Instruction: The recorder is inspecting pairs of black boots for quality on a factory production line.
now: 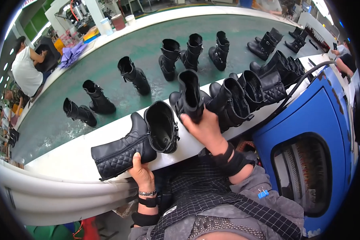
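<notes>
At the near edge of the white bench (60, 160), a black boot with a quilted panel and a zip (120, 158) lies on its side. My left hand (142, 176) is closed on its near edge, thumb on top, the other fingers partly hidden beneath. Against it is another black boot (162, 124), its wide opening turned up and buckles along its right side. My right hand (206, 130) grips a third black boot (189, 94) by the shaft, farther to the right; some of those fingers are hidden behind it.
Several black boots (246, 96) crowd the bench on my right. Beyond, a green conveyor belt (148, 52) carries more boots (136, 78). A blue machine (304, 120) with a dark window and a black hose (292, 90) stands close at right. A co-worker (28, 68) sits across the belt.
</notes>
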`<control>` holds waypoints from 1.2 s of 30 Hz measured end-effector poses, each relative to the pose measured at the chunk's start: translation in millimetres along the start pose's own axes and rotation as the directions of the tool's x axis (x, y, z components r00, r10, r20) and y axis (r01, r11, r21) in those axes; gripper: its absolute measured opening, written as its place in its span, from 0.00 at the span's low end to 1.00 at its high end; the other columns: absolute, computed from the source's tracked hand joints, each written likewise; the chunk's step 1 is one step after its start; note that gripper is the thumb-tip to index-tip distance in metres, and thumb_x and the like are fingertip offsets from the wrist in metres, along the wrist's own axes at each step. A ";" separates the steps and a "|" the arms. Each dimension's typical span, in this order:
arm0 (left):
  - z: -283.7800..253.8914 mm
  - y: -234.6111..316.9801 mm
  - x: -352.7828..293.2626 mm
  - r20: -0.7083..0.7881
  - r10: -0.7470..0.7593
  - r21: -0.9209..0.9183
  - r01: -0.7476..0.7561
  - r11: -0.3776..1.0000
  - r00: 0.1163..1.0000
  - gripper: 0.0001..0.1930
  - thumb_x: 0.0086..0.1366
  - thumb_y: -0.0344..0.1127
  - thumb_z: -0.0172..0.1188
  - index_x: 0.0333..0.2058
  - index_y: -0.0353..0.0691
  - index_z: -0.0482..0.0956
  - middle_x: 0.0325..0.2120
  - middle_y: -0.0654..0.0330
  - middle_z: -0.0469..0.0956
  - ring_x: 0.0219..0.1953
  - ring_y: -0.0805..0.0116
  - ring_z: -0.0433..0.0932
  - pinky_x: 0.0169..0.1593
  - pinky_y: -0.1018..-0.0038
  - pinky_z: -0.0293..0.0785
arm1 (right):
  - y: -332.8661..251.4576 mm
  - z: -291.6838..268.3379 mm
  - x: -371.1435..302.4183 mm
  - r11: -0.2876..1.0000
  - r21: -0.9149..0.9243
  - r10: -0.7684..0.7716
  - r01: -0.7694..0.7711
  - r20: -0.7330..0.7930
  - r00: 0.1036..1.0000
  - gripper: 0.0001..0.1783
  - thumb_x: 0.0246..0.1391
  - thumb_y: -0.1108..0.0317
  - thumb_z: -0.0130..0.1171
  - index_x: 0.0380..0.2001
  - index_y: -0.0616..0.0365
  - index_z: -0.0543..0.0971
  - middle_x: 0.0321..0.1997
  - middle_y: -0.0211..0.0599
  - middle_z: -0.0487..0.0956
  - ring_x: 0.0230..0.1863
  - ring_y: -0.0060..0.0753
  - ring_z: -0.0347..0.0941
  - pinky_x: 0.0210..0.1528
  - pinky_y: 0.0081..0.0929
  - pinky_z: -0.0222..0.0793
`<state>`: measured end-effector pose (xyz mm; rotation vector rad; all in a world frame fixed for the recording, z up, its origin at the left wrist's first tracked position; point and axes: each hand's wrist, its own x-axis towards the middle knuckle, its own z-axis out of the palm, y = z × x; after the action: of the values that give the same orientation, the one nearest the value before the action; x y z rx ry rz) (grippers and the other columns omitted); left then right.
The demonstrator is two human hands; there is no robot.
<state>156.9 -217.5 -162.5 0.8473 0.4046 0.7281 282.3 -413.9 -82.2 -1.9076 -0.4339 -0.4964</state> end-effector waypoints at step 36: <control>64.5 6.5 12.7 0.226 -0.134 -0.178 0.176 0.968 0.965 0.24 0.54 0.32 0.61 0.51 0.39 0.69 0.43 0.58 0.75 0.41 0.62 0.80 0.37 0.67 0.84 | -83.0 -51.0 -2.5 0.442 0.777 0.030 0.448 -0.512 0.858 0.26 0.56 0.67 0.53 0.59 0.60 0.67 0.56 0.39 0.72 0.55 0.37 0.71 0.59 0.33 0.66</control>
<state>201.0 -239.7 -118.6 0.6891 0.2008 0.5157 230.5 -430.9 -1.4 -0.6475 -0.4899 -0.6961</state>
